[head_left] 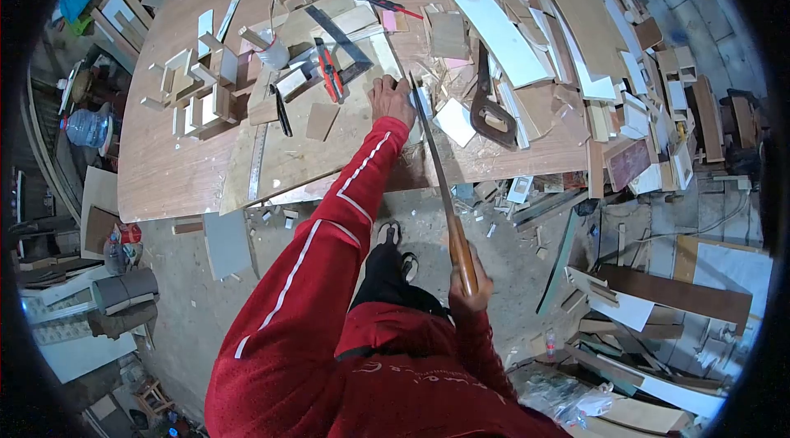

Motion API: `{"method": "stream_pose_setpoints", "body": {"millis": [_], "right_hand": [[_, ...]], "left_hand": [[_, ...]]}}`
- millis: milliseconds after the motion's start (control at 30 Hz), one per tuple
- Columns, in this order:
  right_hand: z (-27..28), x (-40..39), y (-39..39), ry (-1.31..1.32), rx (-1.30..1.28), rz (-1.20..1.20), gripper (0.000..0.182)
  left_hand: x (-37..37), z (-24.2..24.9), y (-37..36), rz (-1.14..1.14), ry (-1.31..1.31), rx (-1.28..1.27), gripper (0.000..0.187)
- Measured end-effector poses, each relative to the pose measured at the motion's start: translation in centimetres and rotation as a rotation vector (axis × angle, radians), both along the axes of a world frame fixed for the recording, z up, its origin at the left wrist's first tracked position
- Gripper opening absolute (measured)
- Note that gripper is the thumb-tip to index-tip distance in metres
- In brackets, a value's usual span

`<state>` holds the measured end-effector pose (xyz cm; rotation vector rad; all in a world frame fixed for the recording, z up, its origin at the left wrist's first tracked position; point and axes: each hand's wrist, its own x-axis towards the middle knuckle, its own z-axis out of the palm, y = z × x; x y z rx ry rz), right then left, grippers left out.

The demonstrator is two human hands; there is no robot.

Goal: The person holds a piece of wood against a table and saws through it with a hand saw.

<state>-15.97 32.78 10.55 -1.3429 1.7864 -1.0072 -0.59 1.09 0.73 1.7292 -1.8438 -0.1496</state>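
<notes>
My right hand (471, 286) is wrapped round the wooden handle of a handsaw (436, 160). Its long narrow blade points away from me over the near part of the table, its tip just right of my left hand (390, 100). With curled fingers, my left hand presses on a pale wooden strip (384, 53), partly hidden under it. The strip lies on a worn work board (298, 160). Close to the left hand are a red utility knife (328, 71) and a dark carpenter's square (339, 36). A second saw with a dark handle (494, 115) lies to the right.
Small wooden box pieces (202, 109) and a white cup (271, 53) stand on the left of the table (164, 179). White and brown board offcuts (506, 39) crowd its right side. A steel ruler (257, 162) lies near the front edge. Scraps litter the floor (271, 253).
</notes>
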Motion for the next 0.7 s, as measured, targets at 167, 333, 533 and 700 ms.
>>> {"method": "stream_pose_setpoints", "body": {"millis": [167, 333, 533, 700], "right_hand": [[-4.3, 1.0, -5.7, 0.081, -0.118, 0.005, 0.063], [-2.7, -0.4, 0.0, 0.175, -0.191, 0.039, 0.065], [-4.2, 0.9, -5.5, -0.03, -0.079, 0.001, 0.058], [-1.9, -0.1, 1.1, 0.07, -0.085, 0.013, 0.05]], "left_hand": [[0.0, 0.6, 0.3, -0.002, -0.021, 0.001, 0.023], [0.1, 0.8, 0.0, 0.009, -0.016, 0.019, 0.023], [0.2, 0.2, 0.2, -0.004, -0.04, -0.012, 0.024], [0.3, 0.6, 0.2, 0.014, -0.027, -0.003, 0.025]]}}
